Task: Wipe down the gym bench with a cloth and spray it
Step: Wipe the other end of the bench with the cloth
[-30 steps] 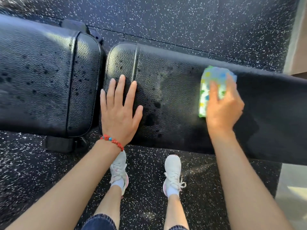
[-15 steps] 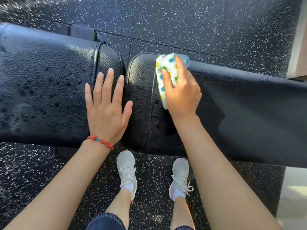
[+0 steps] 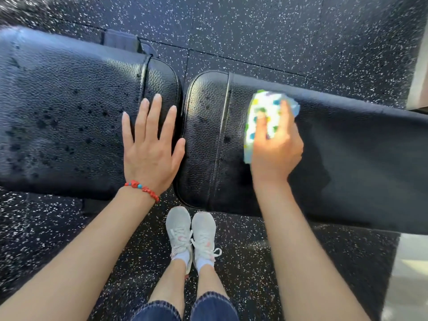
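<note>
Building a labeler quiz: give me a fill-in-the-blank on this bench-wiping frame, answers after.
1. The cloth is held in the ____ hand.
2. The left hand lies ____ on the left pad, fingers spread.
3. The bracelet on the left wrist is mostly ____.
4. Dark droplets show mainly on the ____ pad; the right pad looks mostly clear of them.

Missing words: right; flat; red; left

A black rubber floor point(image 3: 266, 31) flecked with white is seen all around. Two pale sneakers point(image 3: 191, 232) are set side by side on it, touching, below blue denim hems point(image 3: 185, 308). A red beaded bracelet point(image 3: 142, 188) is worn.
</note>
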### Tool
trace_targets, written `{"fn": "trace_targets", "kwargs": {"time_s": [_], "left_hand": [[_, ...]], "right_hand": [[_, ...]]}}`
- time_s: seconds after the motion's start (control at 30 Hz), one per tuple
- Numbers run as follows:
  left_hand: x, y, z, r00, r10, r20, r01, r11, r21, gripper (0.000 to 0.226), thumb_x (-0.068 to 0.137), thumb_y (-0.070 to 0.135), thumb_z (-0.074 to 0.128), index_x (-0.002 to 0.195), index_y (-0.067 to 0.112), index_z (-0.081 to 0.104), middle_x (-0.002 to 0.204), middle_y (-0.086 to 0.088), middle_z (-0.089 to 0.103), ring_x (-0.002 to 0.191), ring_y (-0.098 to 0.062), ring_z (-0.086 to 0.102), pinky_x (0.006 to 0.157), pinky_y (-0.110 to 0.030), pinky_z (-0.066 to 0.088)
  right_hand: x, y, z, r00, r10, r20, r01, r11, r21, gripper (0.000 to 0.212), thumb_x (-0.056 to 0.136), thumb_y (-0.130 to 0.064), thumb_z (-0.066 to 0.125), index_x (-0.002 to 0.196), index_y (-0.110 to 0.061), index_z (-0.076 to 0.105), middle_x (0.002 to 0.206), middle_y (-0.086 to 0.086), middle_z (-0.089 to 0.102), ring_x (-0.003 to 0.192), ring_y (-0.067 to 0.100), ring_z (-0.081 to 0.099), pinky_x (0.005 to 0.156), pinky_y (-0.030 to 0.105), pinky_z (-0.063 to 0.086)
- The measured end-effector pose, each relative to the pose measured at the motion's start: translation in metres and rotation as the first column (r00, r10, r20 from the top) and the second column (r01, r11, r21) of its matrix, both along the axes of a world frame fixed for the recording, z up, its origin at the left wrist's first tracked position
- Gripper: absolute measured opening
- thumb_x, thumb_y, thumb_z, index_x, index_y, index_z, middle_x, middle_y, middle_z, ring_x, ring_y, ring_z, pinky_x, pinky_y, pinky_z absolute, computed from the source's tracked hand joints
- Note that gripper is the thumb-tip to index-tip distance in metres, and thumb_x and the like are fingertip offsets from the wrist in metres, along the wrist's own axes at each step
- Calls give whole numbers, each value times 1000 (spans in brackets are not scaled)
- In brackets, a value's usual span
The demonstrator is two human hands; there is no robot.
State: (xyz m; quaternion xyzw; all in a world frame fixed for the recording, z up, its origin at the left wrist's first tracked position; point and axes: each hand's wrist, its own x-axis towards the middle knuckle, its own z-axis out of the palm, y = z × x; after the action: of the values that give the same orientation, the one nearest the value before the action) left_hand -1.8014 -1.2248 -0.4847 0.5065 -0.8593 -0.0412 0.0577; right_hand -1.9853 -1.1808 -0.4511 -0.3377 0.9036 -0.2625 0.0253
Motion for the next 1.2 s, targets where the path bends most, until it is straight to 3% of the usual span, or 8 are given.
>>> {"fn": "trace_targets", "kwargs": {"time_s": [0.13,0.23,0.37,0.53,0.7,0.9,1.07,1.2], "left_hand": [[1,0,1,1000,-2,-25,2,1000,-6,51,94,33,39,138,8,40,147,-18,32,136,-35,27,111,-56,14],[5,1,5,998,-23,-54,22,1000,-20,51,93,32,40,137,7,41,146,-19,33,136,-36,28,111,-53,14],[25,9,10,1000,5,-24,-6,1000,-29,52,92,31,42,138,7,40,147,-19,33,135,-36,27,110,-54,15],[40,17,7,999,23,-26,-23,1000,10,54,92,32,39,140,8,36,149,-18,29,136,-37,25,110,-54,13],[39,16,4,999,26,-29,-26,1000,-8,54,92,32,39,141,9,36,149,-17,30,137,-36,25,111,-54,14],[43,14,4,999,0,-33,0,1000,11,54,92,32,42,140,9,37,148,-17,31,136,-36,26,110,-54,15],[42,15,6,999,13,-45,-11,999,45,55,90,32,43,140,9,38,148,-16,32,136,-36,27,109,-55,17],[42,15,8,999,14,-33,-12,997,71,56,90,32,43,140,10,38,149,-15,31,137,-35,26,110,-55,16]], "right_hand": [[31,9,0,960,273,-61,-272,962,34,40,84,-32,54,111,-3,64,76,11,67,61,26,64,44,26,46],[8,27,-3,937,318,-147,-311,948,68,37,84,-32,55,108,-5,65,78,9,69,62,23,65,45,24,46],[-23,58,2,994,45,95,-50,997,53,41,88,-34,55,125,-15,54,112,3,64,95,18,60,74,24,42],[-10,62,2,989,-138,60,134,988,74,44,87,-30,58,127,-13,53,104,14,66,90,33,60,63,26,26],[61,62,-2,981,193,0,-193,981,33,38,84,-26,63,112,-2,63,71,13,64,59,29,61,47,29,45],[53,76,-8,929,329,-168,-326,944,45,39,88,-31,54,111,-1,64,68,12,63,56,27,60,46,30,47],[-1,117,-2,989,-108,-104,118,988,98,40,88,-26,58,120,-2,58,91,25,67,76,39,63,63,39,46],[-7,126,0,970,-240,-36,242,965,101,43,91,-28,54,128,-7,51,110,22,64,94,39,59,76,36,38]]}}
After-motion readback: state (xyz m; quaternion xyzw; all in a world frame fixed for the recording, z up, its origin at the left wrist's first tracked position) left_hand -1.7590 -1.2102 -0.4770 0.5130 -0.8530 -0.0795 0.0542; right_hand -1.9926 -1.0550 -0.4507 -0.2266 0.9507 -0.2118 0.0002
